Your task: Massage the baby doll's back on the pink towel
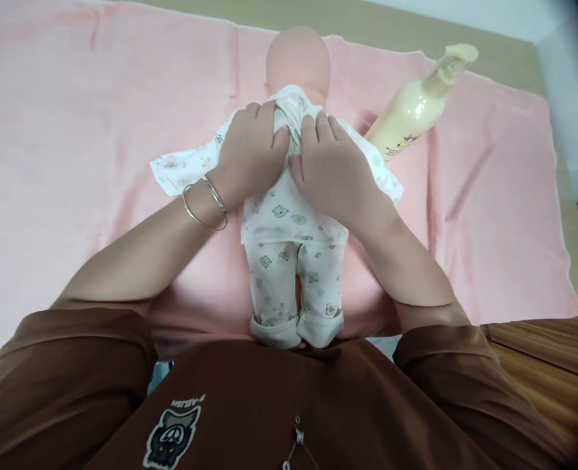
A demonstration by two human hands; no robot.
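A baby doll (299, 62) with a bald head lies lengthwise in front of me, its head away from me and no face showing. It wears a white printed shirt (293, 219) and matching trousers (274, 274) with turned-up cuffs. My left hand (254, 150) rests on the upper left of the doll's back, fingers forward and thumb apart. Beside it, my right hand (332, 163) lies on the upper right, its fingers laid over the cloth. Between the two hands the shirt is rumpled. The palms' undersides are hidden.
A pink blanket (74, 117) covers most of the pale table (504, 55). On it, right of the doll, a cream-yellow pump bottle (406, 117) lies tilted near the doll's sleeve. Wooden flooring (548, 352) shows at the lower right.
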